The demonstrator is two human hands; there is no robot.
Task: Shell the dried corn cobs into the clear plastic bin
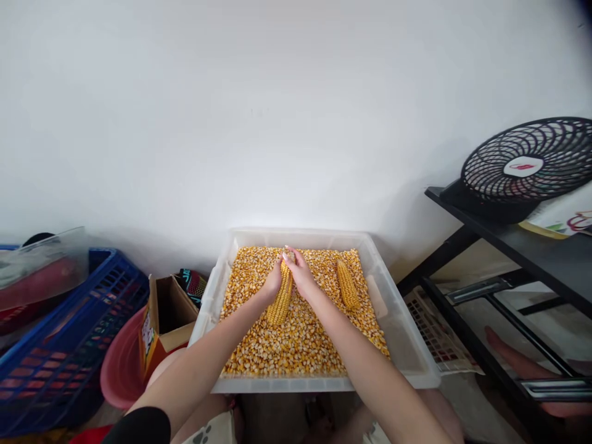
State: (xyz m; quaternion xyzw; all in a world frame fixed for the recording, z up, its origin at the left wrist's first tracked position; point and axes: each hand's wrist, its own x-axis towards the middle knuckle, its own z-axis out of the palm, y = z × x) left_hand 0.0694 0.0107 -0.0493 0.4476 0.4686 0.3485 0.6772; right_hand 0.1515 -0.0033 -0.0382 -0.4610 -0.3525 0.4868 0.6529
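The corn cob (280, 300) is held in both grips, left hand (272, 285) and right hand (300, 274) equally near, its long axis running toward the tray's (407, 345) far edge.

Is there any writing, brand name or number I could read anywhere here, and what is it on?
No text here can be read.
Red mark on the white badge of the black fan: too small and blurred.
Print on the side of the cardboard box: too blurred.
Printed paper on the black shelf beside the fan: only colours show.
Tray of corn kernels: no label visible.
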